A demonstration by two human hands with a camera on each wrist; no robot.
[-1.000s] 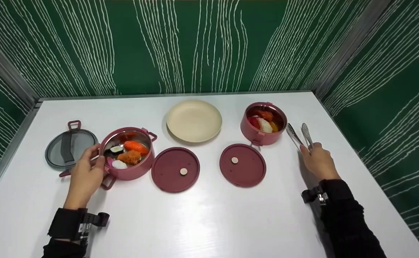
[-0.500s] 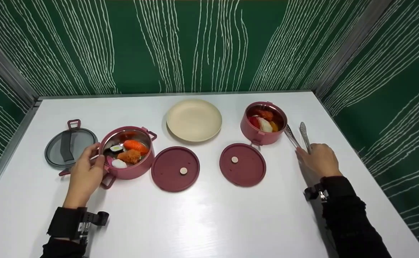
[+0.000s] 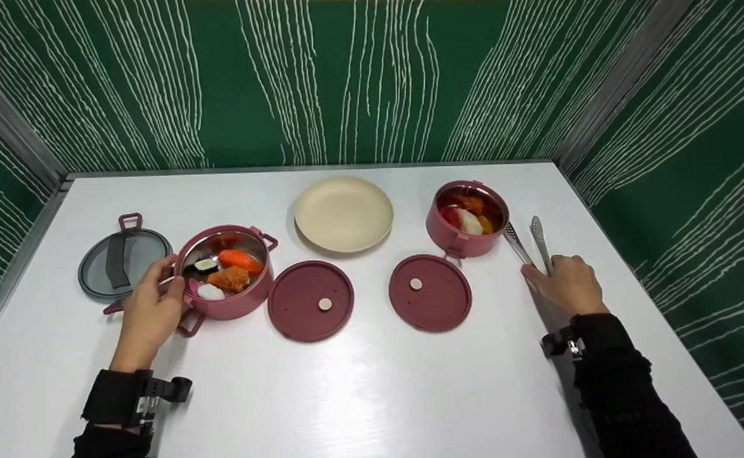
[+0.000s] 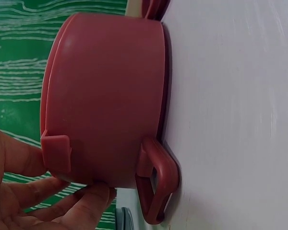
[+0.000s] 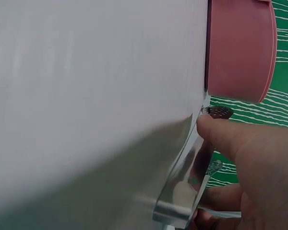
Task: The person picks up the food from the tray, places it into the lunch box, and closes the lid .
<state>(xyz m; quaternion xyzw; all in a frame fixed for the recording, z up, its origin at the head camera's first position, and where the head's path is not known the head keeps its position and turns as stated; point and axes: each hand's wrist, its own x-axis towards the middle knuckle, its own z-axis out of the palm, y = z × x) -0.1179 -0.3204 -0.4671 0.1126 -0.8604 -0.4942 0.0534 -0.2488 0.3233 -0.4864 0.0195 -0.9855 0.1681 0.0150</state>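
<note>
On the left, a pink pot [image 3: 231,308] holds toy food: an orange sushi piece [image 3: 240,260], a fried piece [image 3: 229,278], a sushi roll [image 3: 206,266] and a white piece [image 3: 210,292]. My left hand [image 3: 149,318] holds its left side, thumb near the rim and fingers along the outer wall in the left wrist view [image 4: 81,206]. Far right, my right hand [image 3: 569,286] grips metal tongs [image 3: 540,240], thumb on one arm and fingers on the other. The tongs' perforated tips stand apart and point away, with nothing between them.
A second pink pot [image 3: 467,247] with toy food stands left of the tongs' tips. Two maroon lids [image 3: 301,318] [image 3: 432,312] lie in front. A beige plate [image 3: 344,213] is at the back; a grey lid [image 3: 146,254] lies at the far left.
My right hand has shifted slightly right and turned with the tongs, whose tips moved a little left. My left hand and the pots have stayed in place.
</note>
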